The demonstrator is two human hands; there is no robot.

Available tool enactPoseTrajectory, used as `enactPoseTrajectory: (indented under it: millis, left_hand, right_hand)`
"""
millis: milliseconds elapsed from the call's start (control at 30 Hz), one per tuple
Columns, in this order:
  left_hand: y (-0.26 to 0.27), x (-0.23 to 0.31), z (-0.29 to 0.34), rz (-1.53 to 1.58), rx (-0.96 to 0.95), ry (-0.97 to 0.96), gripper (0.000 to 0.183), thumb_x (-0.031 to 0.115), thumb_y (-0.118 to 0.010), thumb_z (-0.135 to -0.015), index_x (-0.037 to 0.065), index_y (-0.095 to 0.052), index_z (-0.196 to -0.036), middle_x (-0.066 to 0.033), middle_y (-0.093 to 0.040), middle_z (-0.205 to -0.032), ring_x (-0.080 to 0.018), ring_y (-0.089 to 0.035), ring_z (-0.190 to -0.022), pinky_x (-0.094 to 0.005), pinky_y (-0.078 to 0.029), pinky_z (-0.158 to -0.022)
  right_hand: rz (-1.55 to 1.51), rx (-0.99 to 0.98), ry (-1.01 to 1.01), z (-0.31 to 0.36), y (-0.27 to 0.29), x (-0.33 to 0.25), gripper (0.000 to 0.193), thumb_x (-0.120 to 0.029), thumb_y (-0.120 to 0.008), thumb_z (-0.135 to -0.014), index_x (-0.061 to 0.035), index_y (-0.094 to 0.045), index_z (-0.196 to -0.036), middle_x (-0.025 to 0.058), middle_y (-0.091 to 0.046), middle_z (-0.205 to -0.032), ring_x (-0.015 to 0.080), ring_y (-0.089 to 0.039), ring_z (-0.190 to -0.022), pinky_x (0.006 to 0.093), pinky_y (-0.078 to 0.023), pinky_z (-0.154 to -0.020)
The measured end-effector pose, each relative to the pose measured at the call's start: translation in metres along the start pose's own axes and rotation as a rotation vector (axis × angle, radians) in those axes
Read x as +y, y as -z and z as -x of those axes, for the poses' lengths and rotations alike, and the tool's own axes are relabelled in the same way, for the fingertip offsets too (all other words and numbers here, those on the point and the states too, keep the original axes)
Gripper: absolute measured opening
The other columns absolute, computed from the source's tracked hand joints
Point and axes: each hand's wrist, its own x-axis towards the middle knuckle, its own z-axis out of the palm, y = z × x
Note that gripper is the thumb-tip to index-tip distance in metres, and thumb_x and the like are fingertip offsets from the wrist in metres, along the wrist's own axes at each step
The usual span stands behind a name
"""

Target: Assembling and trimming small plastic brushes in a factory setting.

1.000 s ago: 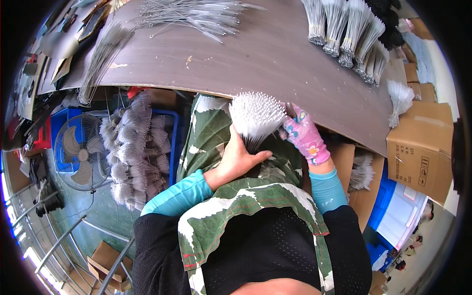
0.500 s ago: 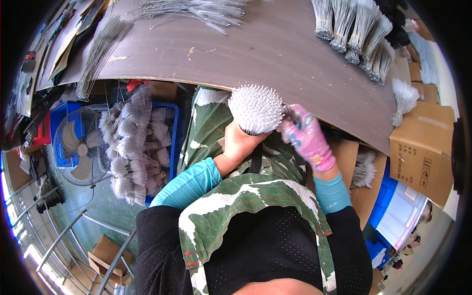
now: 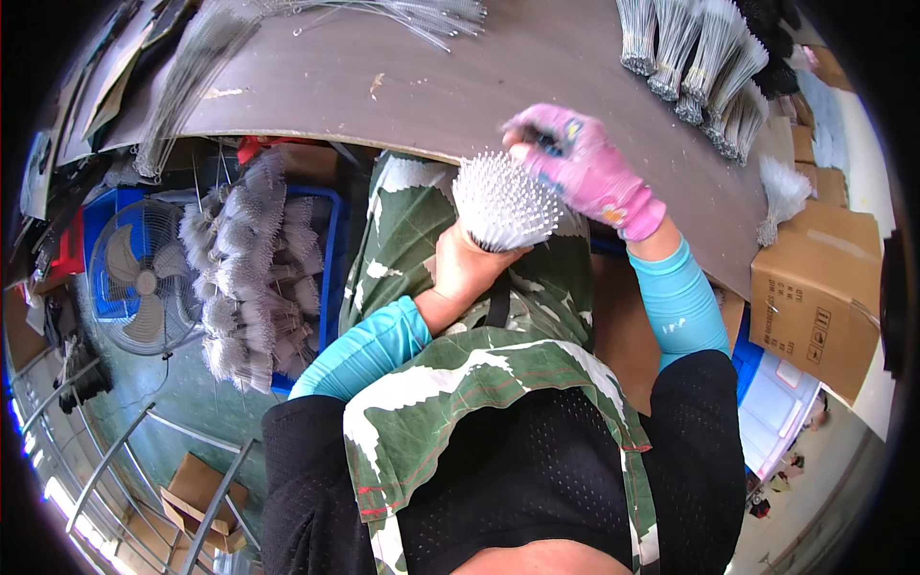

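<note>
A thick round bundle of thin wire brushes (image 3: 506,201) stands over my lap, its white-tipped ends facing up. My bare left hand (image 3: 468,266) is wrapped round the bundle's lower part from the left. My right hand (image 3: 589,172), in a pink patterned glove, is raised just above and right of the bundle, over the table edge. Its fingers are curled in toward the thumb, and the fingertips are slightly blurred. Whatever they pinch, if anything, is too small to make out.
The brown table (image 3: 460,86) curves across in front, with loose wire brushes (image 3: 407,14) at the back and tied brush bundles (image 3: 685,62) at far right. A blue crate (image 3: 331,259) of brush bundles and a fan (image 3: 146,280) stand left. A cardboard box (image 3: 819,297) is right.
My right hand has moved up and away from the bundle's right side, to above it. My left hand still holds the bundle in nearly the same place. The view has shifted slightly.
</note>
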Motion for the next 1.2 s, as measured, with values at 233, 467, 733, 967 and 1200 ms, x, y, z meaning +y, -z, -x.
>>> enactPoseTrajectory:
  millis: [233, 467, 733, 967, 1200]
  left_hand:
    - [0.001, -0.003, -0.005, 0.107, -0.019, 0.004, 0.057, 0.028, -0.085, -0.058, 0.002, -0.062, -0.103, -0.0142, -0.068, -0.096, -0.0249, -0.066, -0.091, -0.0340, -0.051, -0.079]
    - [0.005, -0.009, -0.003, 0.108, -0.062, 0.046, 0.057, 0.025, -0.085, -0.059, 0.002, -0.061, -0.105, -0.0132, -0.068, -0.097, -0.0227, -0.066, -0.091, -0.0328, -0.050, -0.080]
    - [0.007, -0.008, -0.004, 0.130, -0.106, 0.105, 0.052, 0.017, -0.082, -0.060, 0.001, -0.061, -0.105, -0.0121, -0.068, -0.096, -0.0206, -0.066, -0.091, -0.0313, -0.050, -0.079]
    - [0.008, -0.005, -0.005, 0.116, -0.096, 0.083, 0.053, 0.019, -0.082, -0.060, 0.002, -0.061, -0.106, -0.0122, -0.068, -0.097, -0.0214, -0.066, -0.091, -0.0313, -0.050, -0.081]
    - [0.018, 0.038, -0.016, 0.008, -0.125, -0.056, 0.065, 0.033, -0.085, -0.058, 0.002, -0.060, -0.109, -0.0135, -0.066, -0.102, -0.0250, -0.064, -0.095, -0.0331, -0.049, -0.083]
  right_hand:
    - [-0.641, -0.283, -0.348, 0.053, 0.048, -0.021, 0.067, -0.059, -0.035, -0.092, -0.0001, -0.057, -0.113, 0.0053, -0.060, -0.094, 0.0064, -0.052, -0.074, 0.0168, -0.039, -0.054]
    - [-0.460, -0.413, -0.727, 0.081, 0.002, 0.003, 0.041, -0.038, -0.051, -0.092, -0.0009, -0.066, -0.100, -0.0008, -0.057, -0.064, 0.0019, -0.043, -0.051, 0.0168, -0.032, -0.045]
    - [-0.569, -0.357, -0.629, 0.079, -0.020, 0.017, 0.033, -0.034, -0.052, -0.094, -0.0035, -0.064, -0.097, -0.0007, -0.059, -0.069, 0.0019, -0.046, -0.053, 0.0160, -0.030, -0.043]
    - [-0.558, -0.367, -0.595, 0.079, -0.011, 0.015, 0.036, -0.037, -0.052, -0.093, -0.0036, -0.065, -0.097, -0.0015, -0.058, -0.068, 0.0020, -0.046, -0.054, 0.0162, -0.032, -0.045]
    - [-0.591, 0.140, 0.033, 0.081, -0.008, -0.009, 0.033, -0.018, -0.066, -0.086, -0.0010, -0.058, -0.114, -0.0013, -0.060, -0.092, 0.0024, -0.048, -0.072, 0.0159, -0.040, -0.060]
